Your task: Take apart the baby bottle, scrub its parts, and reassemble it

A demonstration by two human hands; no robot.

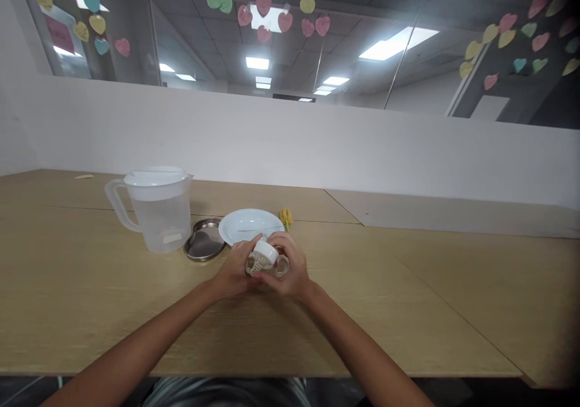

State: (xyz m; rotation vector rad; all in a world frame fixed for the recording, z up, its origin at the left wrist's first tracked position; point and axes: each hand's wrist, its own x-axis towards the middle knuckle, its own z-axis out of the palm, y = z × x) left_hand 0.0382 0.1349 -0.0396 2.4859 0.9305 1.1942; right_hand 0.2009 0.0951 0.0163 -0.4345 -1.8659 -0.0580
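Both my hands are closed around a baby bottle (265, 253) above the table, in front of the white plate. It has a white collar, a clear teat pointing away from me, and clear loop handles at its sides. A ribbed, pale part shows just below the collar; I cannot tell whether the collar is fastened to it. My left hand (236, 268) grips the left side, with its thumb near the collar. My right hand (293, 265) wraps the right side, with its fingers by the collar and its thumb low. My fingers hide much of the bottle.
A white plate (235, 218) with a thin rod across it lies behind my hands. A yellow flower-like head (285, 215) on a green stem is beside it. To the left are a metal kidney dish (206, 245) and a lidded translucent pitcher (161, 220). A white wall (290, 141) bounds the table.
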